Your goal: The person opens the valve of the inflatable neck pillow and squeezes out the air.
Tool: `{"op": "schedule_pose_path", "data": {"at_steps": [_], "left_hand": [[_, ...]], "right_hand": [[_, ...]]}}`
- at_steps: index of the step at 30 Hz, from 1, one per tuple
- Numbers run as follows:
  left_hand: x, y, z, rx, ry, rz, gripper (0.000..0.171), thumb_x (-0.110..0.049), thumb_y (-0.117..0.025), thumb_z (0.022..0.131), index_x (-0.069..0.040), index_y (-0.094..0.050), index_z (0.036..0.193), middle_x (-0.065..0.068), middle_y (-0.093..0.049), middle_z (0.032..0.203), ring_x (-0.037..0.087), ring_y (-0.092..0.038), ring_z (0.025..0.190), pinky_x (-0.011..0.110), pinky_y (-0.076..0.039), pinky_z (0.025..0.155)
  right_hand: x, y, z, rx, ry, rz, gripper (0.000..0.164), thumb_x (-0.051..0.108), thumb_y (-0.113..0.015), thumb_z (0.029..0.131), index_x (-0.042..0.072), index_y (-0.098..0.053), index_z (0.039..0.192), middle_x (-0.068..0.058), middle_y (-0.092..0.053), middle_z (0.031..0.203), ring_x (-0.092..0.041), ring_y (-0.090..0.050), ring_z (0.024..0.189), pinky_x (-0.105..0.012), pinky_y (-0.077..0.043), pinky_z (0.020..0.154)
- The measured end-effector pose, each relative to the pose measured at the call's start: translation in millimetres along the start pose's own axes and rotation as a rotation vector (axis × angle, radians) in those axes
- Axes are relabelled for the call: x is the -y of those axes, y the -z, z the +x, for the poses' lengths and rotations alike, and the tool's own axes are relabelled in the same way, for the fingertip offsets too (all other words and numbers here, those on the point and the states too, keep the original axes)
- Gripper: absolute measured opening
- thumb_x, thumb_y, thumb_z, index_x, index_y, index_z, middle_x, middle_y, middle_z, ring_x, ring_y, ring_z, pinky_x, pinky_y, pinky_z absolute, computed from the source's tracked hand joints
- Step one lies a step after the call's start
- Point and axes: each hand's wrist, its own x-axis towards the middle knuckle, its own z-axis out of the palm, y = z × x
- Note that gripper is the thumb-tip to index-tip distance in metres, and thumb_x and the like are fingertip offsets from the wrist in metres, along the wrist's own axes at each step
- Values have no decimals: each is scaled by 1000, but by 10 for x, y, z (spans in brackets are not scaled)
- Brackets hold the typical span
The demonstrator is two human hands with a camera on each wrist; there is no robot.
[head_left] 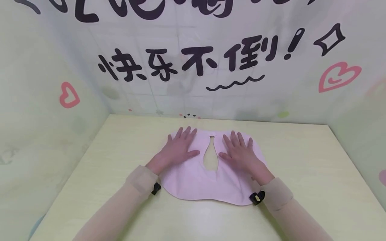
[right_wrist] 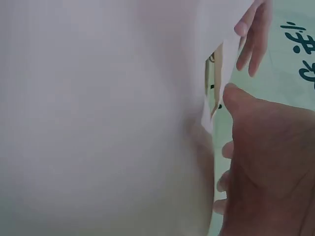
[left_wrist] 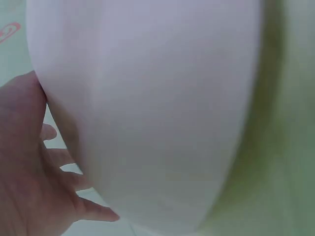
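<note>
A pink bib (head_left: 208,187) lies spread on the table, with a teardrop-shaped opening in its upper middle that narrows towards the far edge. My left hand (head_left: 176,149) rests on the bib's left side, fingers straight and spread. On the right side, my right hand (head_left: 241,154) rests the same way, its thumb near the opening. The bib (left_wrist: 157,118) fills much of the left wrist view, its near part looking raised off the table. In the right wrist view, the right hand (right_wrist: 270,162) lies along the bib (right_wrist: 98,123), with the opening beside the thumb.
The pale wooden table (head_left: 114,150) is walled by a printed white backdrop (head_left: 156,97) behind and at both sides. A black wrist device (head_left: 257,197) sits by the right cuff, another black device (head_left: 155,188) by the left.
</note>
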Motion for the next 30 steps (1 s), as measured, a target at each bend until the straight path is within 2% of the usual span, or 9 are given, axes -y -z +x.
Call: {"op": "schedule_pose_path", "data": {"at_steps": [3, 7, 14, 18, 22, 26, 30], "left_hand": [[19, -49, -38, 49, 14, -20, 92, -64, -50, 100, -15, -10, 167, 16, -6, 171, 45, -2, 154, 80, -12, 110], [51, -85, -52, 63, 33, -40, 97, -65, -54, 98, -14, -9, 167, 17, -4, 171, 47, -2, 154, 82, -14, 107], [69, -99, -38, 52, 17, -48, 101, -62, -66, 92, -11, -18, 165, 22, -16, 168, 55, -17, 149, 86, -19, 102], [76, -117, -24, 54, 16, -53, 101, -63, -67, 92, -13, -19, 165, 22, -18, 167, 56, -19, 148, 85, -18, 102], [99, -128, -9, 62, 26, -58, 104, -65, -65, 92, -14, -13, 166, 20, -12, 169, 54, -15, 150, 85, -18, 103], [31, -90, -100, 57, 41, -42, 107, -66, -61, 94, -15, -2, 167, 18, 3, 171, 50, -1, 153, 85, -14, 104], [-126, -51, -252, -17, 25, 10, 105, -65, -58, 96, -14, 0, 166, 18, 7, 170, 48, 4, 153, 86, -11, 104]], "right_hand": [[-54, -32, -11, 46, 4, 8, 78, 50, -46, 107, 5, -19, 164, -30, -4, 167, -51, -1, 152, -79, 2, 110], [-100, -63, -4, 85, -13, 37, 78, 52, -45, 107, 6, -18, 164, -29, -2, 167, -51, 0, 152, -80, 3, 110], [-140, -124, 7, 118, -52, 57, 82, 55, -44, 106, 9, -13, 165, -25, 4, 169, -49, 6, 153, -81, 5, 108], [-171, -183, 11, 113, -62, 65, 83, 59, -42, 105, 11, -10, 166, -23, 8, 169, -47, 9, 153, -81, 6, 107], [-211, -225, 25, 86, -52, 69, 86, 61, -41, 105, 10, -8, 166, -23, 8, 169, -47, 8, 153, -81, 6, 108], [-169, -158, -19, -5, -39, 55, 89, 56, -47, 105, 6, -5, 165, -26, 5, 168, -49, 2, 153, -82, 3, 108], [-95, -35, -155, -100, -26, 17, 91, 53, -52, 104, 3, -6, 164, -29, -1, 168, -51, -4, 152, -82, -2, 108]]}}
